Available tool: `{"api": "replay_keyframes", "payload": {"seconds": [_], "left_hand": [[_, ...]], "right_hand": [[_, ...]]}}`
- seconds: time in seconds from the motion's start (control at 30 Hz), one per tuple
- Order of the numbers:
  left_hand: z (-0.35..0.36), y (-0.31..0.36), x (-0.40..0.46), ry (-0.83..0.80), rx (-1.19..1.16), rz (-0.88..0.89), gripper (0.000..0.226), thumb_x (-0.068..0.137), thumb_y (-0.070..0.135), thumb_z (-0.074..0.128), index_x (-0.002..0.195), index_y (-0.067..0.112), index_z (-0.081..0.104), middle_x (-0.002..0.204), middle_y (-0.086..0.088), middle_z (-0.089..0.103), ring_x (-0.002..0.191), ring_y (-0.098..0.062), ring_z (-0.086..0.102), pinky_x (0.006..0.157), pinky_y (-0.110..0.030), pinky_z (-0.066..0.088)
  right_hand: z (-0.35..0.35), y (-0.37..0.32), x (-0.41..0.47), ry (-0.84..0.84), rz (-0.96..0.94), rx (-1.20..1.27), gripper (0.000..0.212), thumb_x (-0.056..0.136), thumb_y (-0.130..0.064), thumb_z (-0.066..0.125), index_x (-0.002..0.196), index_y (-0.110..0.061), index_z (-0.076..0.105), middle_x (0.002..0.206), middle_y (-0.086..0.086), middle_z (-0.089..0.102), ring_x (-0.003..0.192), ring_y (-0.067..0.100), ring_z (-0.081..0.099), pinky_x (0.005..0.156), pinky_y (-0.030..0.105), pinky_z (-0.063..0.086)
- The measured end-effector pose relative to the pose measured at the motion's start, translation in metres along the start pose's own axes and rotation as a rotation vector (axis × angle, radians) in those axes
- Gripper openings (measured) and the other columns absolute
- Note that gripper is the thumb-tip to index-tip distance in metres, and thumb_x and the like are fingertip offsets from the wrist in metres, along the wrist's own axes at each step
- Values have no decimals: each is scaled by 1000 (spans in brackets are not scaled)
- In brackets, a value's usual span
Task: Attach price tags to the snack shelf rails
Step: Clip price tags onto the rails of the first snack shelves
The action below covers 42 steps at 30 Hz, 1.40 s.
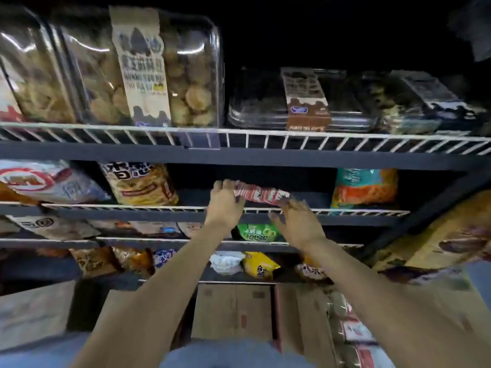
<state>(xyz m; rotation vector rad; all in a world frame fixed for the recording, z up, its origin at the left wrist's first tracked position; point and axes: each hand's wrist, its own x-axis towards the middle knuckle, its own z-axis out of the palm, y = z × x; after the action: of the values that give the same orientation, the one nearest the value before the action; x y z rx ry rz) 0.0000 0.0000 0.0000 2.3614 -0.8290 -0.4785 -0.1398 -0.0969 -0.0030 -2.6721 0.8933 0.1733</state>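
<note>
Cardboard boxes: stood lowest and nearest, under the bottom shelf.
Lower shelves: held mixed snack bags, among them a yellow bag and a green bag.
Left hand: reached over the white wire rail of the middle shelf, fingers curled round the left end of a red-and-white packet.
Right hand: was blurred; its fingertips met the packet's right end, fingers loosely spread; whether it actually gripped I could not tell.
Red-and-white packet: lay tilted just above the rail, between the two hands.
Price tags: none could be made out for certain; a clear holder hung on the top shelf's rail.
Top shelf: carried clear tubs of cookies at left and flat dark trays at right.
</note>
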Motion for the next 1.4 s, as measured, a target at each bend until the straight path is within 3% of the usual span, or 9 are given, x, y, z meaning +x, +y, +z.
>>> {"api": "replay_keyframes", "payload": {"seconds": [0.17,0.3,0.53,0.7,0.87,1.0,1.1,1.23,1.4], "left_hand": [[8,-6,33,-57,116,-103,64,90,24,55,140,-4,27,142,-23,30,132,-37,29,111,-39,26],[18,-15,64,-154,223,-171,68,90,38,50,139,-4,28,144,-21,30,134,-37,25,108,-39,27],[45,-16,88,-179,104,-271,56,89,41,45,128,0,46,130,-20,50,119,-36,47,101,-41,41],[59,-7,86,-212,-7,-228,49,88,42,49,107,-2,59,109,-20,63,103,-35,58,90,-41,48],[69,13,84,-274,-17,-163,46,92,35,46,110,-5,59,116,-24,60,111,-38,54,93,-41,45],[75,23,75,-260,4,-44,37,99,19,36,112,-7,57,120,-25,57,119,-39,47,101,-42,38],[78,26,67,-229,10,39,26,96,13,43,111,-5,55,113,-23,60,106,-35,55,84,-33,45],[77,30,63,-228,12,77,19,88,10,58,103,0,55,102,-19,62,92,-32,61,69,-28,42],[73,35,57,-216,1,143,21,87,2,55,107,-1,60,104,-18,64,95,-29,61,68,-20,41]], "right_hand": [[8,11,26,-93,12,22,55,98,-48,26,141,-16,38,150,6,29,137,23,28,115,35,9],[10,13,37,-132,41,1,55,99,-48,20,135,-16,46,140,10,43,128,25,39,109,37,23],[15,15,45,-72,21,24,50,99,-43,20,125,-17,54,127,12,50,117,29,46,93,33,37],[17,17,45,-80,-31,31,46,101,-39,24,128,-19,55,139,7,44,125,26,40,101,33,34],[14,16,47,-84,-47,59,39,100,-28,29,122,-16,58,138,5,44,124,24,43,99,32,36],[13,21,47,-48,16,219,33,99,-19,32,109,-7,60,116,12,60,104,33,55,78,36,42],[13,25,49,-1,64,296,28,98,-12,33,110,-4,58,102,18,64,95,38,58,73,38,44],[8,29,57,37,152,476,29,90,-1,42,118,-2,47,113,20,61,104,35,59,89,43,48],[6,39,64,80,236,547,38,85,-9,65,119,-7,48,115,13,60,106,26,58,79,23,42]]}}
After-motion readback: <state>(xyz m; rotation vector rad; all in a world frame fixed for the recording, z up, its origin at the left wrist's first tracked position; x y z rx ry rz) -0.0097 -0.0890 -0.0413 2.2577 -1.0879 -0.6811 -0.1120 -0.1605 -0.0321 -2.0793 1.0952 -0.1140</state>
